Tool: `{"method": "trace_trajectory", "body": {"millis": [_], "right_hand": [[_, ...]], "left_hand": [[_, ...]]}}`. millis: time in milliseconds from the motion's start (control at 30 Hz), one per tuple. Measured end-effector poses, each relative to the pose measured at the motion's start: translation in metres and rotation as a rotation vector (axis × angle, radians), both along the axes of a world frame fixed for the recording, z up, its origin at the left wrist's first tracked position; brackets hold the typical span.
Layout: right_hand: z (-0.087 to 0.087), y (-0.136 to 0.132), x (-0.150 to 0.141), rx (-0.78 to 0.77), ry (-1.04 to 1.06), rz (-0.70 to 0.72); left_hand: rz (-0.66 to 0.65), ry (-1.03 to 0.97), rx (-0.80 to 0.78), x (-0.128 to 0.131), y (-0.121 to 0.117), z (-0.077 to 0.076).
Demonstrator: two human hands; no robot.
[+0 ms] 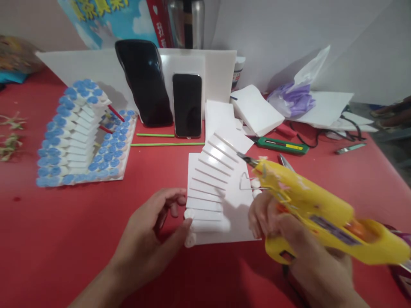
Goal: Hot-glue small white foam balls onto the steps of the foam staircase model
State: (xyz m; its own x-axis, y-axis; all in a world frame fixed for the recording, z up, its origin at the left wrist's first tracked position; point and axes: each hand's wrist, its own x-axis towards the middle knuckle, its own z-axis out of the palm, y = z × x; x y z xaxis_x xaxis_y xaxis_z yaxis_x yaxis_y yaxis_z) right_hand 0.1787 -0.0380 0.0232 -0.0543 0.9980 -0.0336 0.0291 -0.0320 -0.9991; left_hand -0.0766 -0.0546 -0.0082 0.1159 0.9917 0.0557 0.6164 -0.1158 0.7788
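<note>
My right hand (289, 239) grips a yellow hot glue gun (314, 205), its nozzle pointing up-left over a white foam staircase model (215, 188) lying on the red table (64, 231). My left hand (150, 231) rests at the staircase's lower left corner, fingers curled, thumb touching a small white cylinder (189, 214) at the model's edge. Another small white cylinder (190, 240) lies just below the thumb.
A finished staircase with blue-capped pieces (83, 137) stands at the left. Two black phones (187, 105) lean on a white board behind. Green sticks (167, 144), white foam sheets (257, 109), a green utility knife (282, 145) and a purple bag (297, 98) lie beyond.
</note>
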Motion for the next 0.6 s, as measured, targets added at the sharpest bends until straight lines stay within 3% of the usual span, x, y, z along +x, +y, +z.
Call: {"method": "trace_trajectory", "body": {"millis": [200,400,500,600], "right_hand": [[0.009,0.009,0.001,0.039,0.126,-0.114],[-0.019,0.034,0.043,0.106,0.110,0.177],[-0.026,0.041,0.054,0.064,0.138,0.193],[-0.021,0.036,0.044,0.045,0.132,0.110]], "left_hand": [[0.030,0.092,0.030,0.002,-0.003,-0.001],[0.062,0.125,-0.064,0.001,-0.001,0.007],[0.037,0.176,-0.043,-0.001,0.000,0.007],[0.015,0.187,-0.026,-0.001,0.001,0.006]]}}
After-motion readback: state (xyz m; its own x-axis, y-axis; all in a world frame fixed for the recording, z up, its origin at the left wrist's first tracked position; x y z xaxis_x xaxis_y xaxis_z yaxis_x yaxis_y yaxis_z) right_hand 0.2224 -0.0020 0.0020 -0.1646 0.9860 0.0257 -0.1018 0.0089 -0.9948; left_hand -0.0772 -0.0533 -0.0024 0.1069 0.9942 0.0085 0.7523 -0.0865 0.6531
